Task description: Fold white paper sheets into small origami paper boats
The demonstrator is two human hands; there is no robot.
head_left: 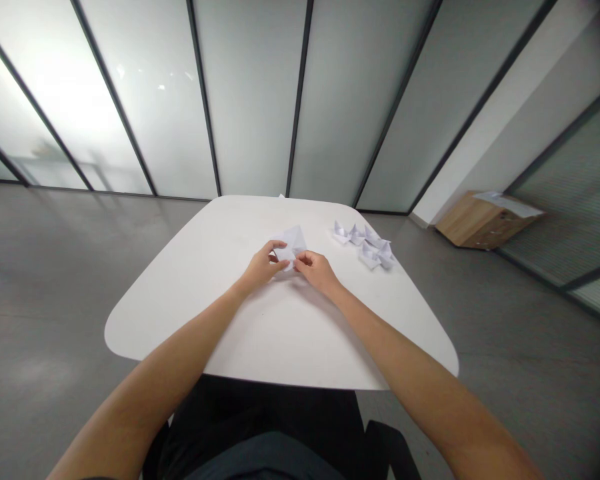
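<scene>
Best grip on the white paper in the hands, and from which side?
Likely pinch the paper at its far corner, from the far side: that thin, pointed part juts clear, while the left hand and right hand cover nearer parts.

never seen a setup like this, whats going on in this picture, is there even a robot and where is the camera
No robot here: these are a person's two bare hands. There is just one picture, taken by a camera worn on that person's head, looking forward and down, so the forearms reach in from the bottom.

The left hand and right hand both hold a partly folded piece of white paper over the white table. To the right on the tabletop sits a cluster of folded paper shapes with pointed corners; they overlap too much to count surely.
</scene>
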